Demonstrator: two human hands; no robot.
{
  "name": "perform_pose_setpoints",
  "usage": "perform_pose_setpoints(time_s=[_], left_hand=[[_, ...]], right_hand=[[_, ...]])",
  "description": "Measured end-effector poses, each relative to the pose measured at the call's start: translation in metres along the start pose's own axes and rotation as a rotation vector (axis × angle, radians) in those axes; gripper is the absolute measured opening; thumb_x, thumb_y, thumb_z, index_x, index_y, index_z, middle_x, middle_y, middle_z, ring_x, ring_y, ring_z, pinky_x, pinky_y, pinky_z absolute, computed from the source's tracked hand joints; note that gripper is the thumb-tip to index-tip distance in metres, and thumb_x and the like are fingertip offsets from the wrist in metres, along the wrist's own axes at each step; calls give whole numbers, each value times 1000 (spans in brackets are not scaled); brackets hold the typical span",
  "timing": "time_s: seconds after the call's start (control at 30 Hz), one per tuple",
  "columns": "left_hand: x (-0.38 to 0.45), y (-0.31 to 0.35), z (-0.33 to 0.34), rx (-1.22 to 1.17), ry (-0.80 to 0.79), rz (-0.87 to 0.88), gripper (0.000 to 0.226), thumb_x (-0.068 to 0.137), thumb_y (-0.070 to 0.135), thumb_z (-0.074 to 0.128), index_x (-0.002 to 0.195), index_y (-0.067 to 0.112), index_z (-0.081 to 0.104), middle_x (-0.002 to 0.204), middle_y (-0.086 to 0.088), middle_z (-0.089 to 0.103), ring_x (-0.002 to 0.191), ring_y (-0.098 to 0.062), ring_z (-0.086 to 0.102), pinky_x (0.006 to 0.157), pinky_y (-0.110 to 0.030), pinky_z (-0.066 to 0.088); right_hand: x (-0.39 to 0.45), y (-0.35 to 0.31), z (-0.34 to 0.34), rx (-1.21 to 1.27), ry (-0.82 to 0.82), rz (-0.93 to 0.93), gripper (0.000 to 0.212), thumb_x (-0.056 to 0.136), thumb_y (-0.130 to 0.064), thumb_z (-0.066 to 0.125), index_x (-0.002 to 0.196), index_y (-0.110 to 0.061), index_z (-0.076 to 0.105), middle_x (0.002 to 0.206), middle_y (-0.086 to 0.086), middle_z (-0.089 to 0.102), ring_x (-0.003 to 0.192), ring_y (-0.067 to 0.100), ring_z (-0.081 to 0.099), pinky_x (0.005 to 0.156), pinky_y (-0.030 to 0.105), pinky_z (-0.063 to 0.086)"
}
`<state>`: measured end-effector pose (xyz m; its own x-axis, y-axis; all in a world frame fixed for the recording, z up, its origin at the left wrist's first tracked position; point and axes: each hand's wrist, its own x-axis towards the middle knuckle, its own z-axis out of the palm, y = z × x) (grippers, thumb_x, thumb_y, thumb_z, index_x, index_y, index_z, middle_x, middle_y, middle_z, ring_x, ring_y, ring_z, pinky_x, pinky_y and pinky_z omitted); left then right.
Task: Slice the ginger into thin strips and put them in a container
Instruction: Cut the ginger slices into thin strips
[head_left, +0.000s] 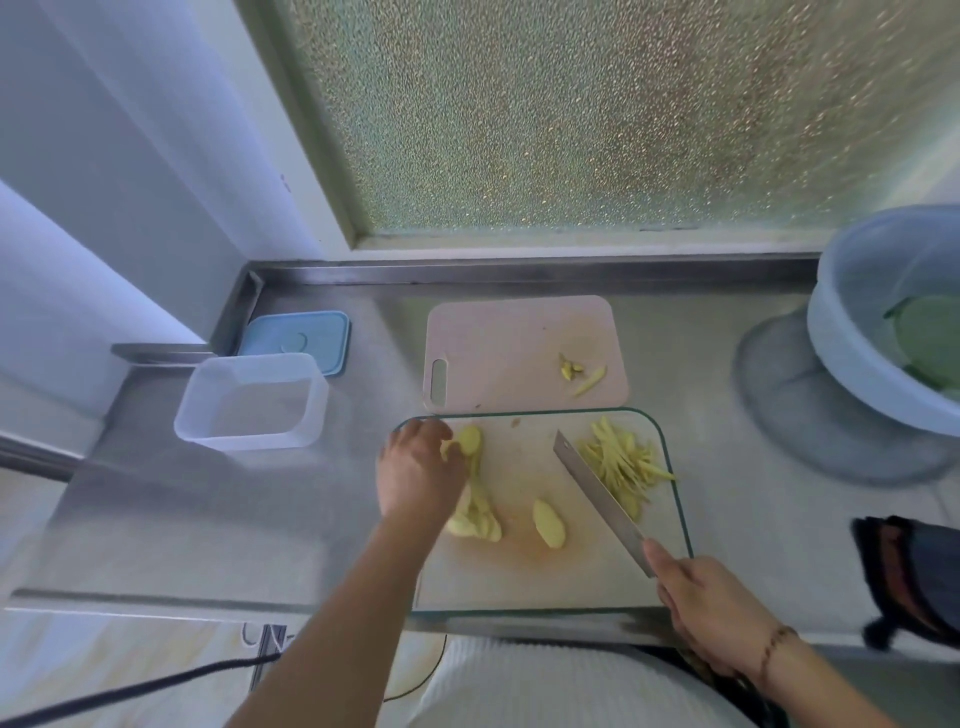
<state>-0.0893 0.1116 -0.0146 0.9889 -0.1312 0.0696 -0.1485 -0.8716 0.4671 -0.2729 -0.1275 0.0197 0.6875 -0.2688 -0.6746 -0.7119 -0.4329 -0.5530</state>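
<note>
A glass cutting board (550, 582) lies at the counter's front edge. My left hand (418, 475) curls over yellow ginger slices (470, 441) at the board's left; more slices (475, 522) lie just below it. One loose ginger piece (549, 524) sits mid-board. A pile of thin ginger strips (626, 462) lies at the board's right. My right hand (711, 613) grips the handle of a knife (597, 501), whose blade slants up-left beside the strips. A clear plastic container (252, 402) stands empty to the left.
A pink cutting board (519, 343) with ginger scraps (579, 371) lies behind the glass one. A blue lid (298, 340) sits behind the container. A pale blue basin (883, 322) stands at the right. A dark object (909, 577) is at the right edge.
</note>
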Motion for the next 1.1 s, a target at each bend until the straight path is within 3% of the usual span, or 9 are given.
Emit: perform_pose_setpoints(time_s=[0.1,0.27,0.4,0.57,0.67,0.77,0.9,1.0,1.1], left_hand=[[-9,-15,-19,28,-186,-168,13,91,29,67,88,17,71,87,-4,69,85,-33,66,74,-34,52],[-27,-6,-19,208,-298,-140,37,91,55,62,114,27,68,110,5,70,105,-22,62,91,-31,45],[-23,2,-16,172,-320,-211,32,89,50,67,111,27,66,108,4,70,104,-22,63,88,-30,43],[-16,-8,-17,-117,-389,-291,21,86,33,79,94,22,62,84,4,65,78,-17,61,65,-24,46],[-15,-17,-17,-292,-343,-257,11,94,22,71,103,17,68,79,8,61,71,-2,54,57,-7,37],[-13,-20,-19,-354,-317,-267,17,100,15,57,97,14,74,77,6,64,71,-7,56,56,-6,38],[-15,-25,-16,-264,-332,-227,26,98,7,55,74,14,62,61,3,54,59,-12,49,53,-12,40],[-18,-27,-13,-104,-305,-134,23,95,13,59,75,5,66,64,-7,61,61,-27,57,60,-34,53],[-21,-19,-17,98,-325,-64,22,96,19,52,76,11,57,70,-1,54,63,-24,50,59,-29,45]], right_hand=[[-1,-2,1,16,1,4,61,89,-66,30,52,-18,34,41,-3,35,33,11,32,45,23,32],[0,-7,3,4,3,7,59,93,-62,31,54,-18,32,43,-3,32,32,10,29,38,18,26],[5,-12,2,-42,8,-24,59,86,-68,28,55,-18,31,48,0,32,38,13,28,47,23,30],[6,-15,4,-59,12,-33,61,75,-76,25,52,-20,29,49,2,32,47,16,30,58,27,31],[6,-15,5,-35,15,-36,60,78,-74,26,51,-20,28,50,3,31,47,17,30,59,27,32],[5,-15,6,-14,22,-40,60,86,-67,29,48,-21,27,48,1,30,44,17,28,59,27,31],[6,-14,7,-17,26,-41,60,89,-65,29,48,-21,27,47,1,30,44,17,27,59,26,30],[7,-14,8,-23,28,-38,60,91,-63,29,49,-21,27,48,2,30,43,16,28,57,26,29],[7,-14,9,-24,29,-32,60,89,-65,29,49,-21,27,48,2,31,44,17,28,56,25,30]])
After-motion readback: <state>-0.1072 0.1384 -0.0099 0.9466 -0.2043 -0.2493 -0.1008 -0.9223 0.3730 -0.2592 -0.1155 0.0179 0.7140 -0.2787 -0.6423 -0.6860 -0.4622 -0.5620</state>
